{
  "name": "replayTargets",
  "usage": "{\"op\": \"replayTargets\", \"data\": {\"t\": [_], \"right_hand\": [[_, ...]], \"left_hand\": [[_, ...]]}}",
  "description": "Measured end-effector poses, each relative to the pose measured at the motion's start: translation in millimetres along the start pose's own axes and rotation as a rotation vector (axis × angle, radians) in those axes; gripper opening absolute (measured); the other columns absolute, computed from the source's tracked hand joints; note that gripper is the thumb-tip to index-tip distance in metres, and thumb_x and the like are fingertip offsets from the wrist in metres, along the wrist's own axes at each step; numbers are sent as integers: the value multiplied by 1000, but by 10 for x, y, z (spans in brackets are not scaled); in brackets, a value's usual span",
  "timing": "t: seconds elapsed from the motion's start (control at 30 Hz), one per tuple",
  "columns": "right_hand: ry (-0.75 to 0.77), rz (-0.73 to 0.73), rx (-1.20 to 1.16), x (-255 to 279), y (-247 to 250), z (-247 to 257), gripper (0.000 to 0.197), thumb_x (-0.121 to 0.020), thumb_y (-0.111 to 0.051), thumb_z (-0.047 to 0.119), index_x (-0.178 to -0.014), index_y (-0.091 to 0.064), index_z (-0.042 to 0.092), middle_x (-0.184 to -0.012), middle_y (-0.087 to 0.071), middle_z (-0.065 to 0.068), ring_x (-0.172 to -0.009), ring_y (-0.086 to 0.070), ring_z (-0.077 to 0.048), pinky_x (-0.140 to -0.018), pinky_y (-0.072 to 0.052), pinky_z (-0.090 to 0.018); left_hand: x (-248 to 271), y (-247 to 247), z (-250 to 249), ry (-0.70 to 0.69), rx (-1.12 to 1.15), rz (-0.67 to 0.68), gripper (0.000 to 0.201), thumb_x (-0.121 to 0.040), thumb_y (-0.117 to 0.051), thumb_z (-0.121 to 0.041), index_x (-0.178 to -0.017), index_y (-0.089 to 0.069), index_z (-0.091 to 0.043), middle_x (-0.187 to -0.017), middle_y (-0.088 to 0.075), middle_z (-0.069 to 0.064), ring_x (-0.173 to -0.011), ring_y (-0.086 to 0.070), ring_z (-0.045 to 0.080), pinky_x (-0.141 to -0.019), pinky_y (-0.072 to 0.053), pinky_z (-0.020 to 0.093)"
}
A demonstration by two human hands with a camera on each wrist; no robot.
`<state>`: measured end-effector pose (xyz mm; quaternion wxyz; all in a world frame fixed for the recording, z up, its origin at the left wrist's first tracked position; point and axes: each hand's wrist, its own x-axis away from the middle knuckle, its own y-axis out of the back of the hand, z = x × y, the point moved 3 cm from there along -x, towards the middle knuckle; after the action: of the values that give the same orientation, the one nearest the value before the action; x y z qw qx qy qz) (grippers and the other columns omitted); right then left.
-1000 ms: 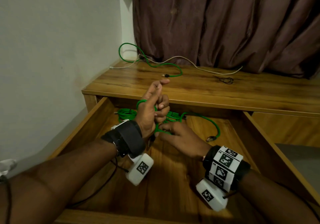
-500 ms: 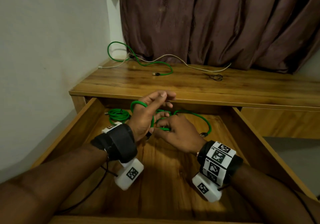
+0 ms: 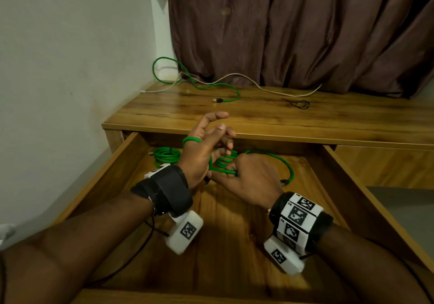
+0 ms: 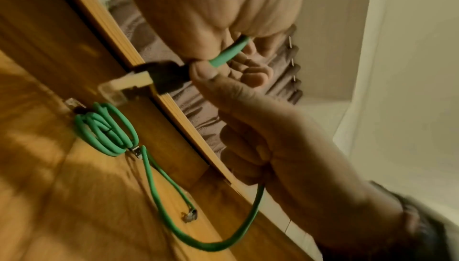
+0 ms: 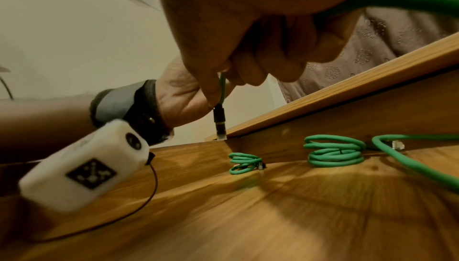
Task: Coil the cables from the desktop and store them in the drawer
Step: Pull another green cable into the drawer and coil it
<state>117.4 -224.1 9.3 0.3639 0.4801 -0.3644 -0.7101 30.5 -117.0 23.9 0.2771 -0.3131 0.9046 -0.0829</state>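
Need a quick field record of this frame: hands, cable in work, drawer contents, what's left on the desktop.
left hand: green cable looped round it, plug end held at the palm
right hand: grips the same green cable
drawer: open; two coiled green cables lie at its back
desktop: uncoiled green cable, white cable, small black cable
stage: coiling over the drawer, not finished

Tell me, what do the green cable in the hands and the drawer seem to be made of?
The green cable looks like matte rubber or plastic sheathing, bending smoothly, with a clear plastic plug. The drawer looks like glossy wood or wood-pattern laminate: grain and reflections show; which one is unclear.
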Motion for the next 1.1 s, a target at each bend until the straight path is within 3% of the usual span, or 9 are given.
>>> {"op": "replayTargets", "data": {"t": [0.17,0.27,0.4,0.47,0.57,0.67,0.77,0.9,1.1], "right_hand": [[42,54,-46,26,-89,-62,56,-91,-62,65,-55,-46,25,-53,-49,8,-52,-49,-9,-50,-33,-32],[101,93,-19,22,-115,-14,53,-96,-63,54,-57,-48,21,-53,-48,6,-51,-47,-11,-51,-34,-34],[127,59,148,41,-85,189,31,-101,-53,42,-88,-65,17,-79,-63,-5,-75,-63,-26,-64,-50,-40],[133,11,223,50,-72,277,28,-102,-47,40,-99,-66,20,-91,-68,-6,-82,-66,-30,-67,-50,-40],[136,-40,248,60,-40,344,31,-103,-43,45,-104,-66,23,-90,-69,-5,-80,-67,-29,-63,-49,-38],[87,-73,150,47,42,302,38,-105,-44,52,-96,-70,26,-69,-59,3,-68,-64,-23,-48,-36,-33],[46,-115,44,34,58,259,48,-103,-47,58,-70,-59,24,-54,-41,8,-57,-53,-17,-46,-22,-31],[30,-115,15,38,23,239,57,-100,-51,59,-58,-41,23,-51,-42,5,-48,-41,-9,-47,-16,-31],[-8,-62,-33,12,-57,176,58,-100,-48,61,-60,-46,20,-53,-47,5,-53,-47,-9,-47,-22,-33]], "left_hand": [[108,-50,94,-87,-238,167,32,-96,-66,-3,-126,-58,-6,-95,-67,7,-84,-63,14,-74,-54,25],[78,-11,157,-117,-282,69,17,-106,-54,-7,-122,-60,-6,-99,-71,9,-85,-64,16,-74,-54,26],[51,14,156,-130,-273,1,17,-111,-45,-9,-120,-58,-4,-99,-72,10,-85,-64,17,-76,-54,26],[40,21,135,-118,-221,-23,17,-111,-44,-11,-119,-57,-3,-97,-72,10,-84,-64,17,-74,-55,26],[8,11,70,-77,-91,-79,18,-111,-44,-16,-115,-59,-8,-94,-72,9,-80,-65,16,-70,-55,25],[-82,77,-31,-1,259,-173,19,-111,-42,-16,-111,-61,-13,-95,-71,5,-73,-64,10,-65,-55,21],[-139,157,-96,48,502,-216,16,-109,-46,-18,-115,-61,-16,-99,-69,5,-72,-62,9,-62,-54,20],[-73,104,-87,67,304,-185,23,-94,-65,-28,-114,-62,-17,-97,-68,2,-72,-59,10,-59,-53,20],[-58,72,-82,-31,91,-133,14,-103,-56,-4,-114,-59,-13,-89,-70,0,-69,-59,9,-60,-53,20]]}}
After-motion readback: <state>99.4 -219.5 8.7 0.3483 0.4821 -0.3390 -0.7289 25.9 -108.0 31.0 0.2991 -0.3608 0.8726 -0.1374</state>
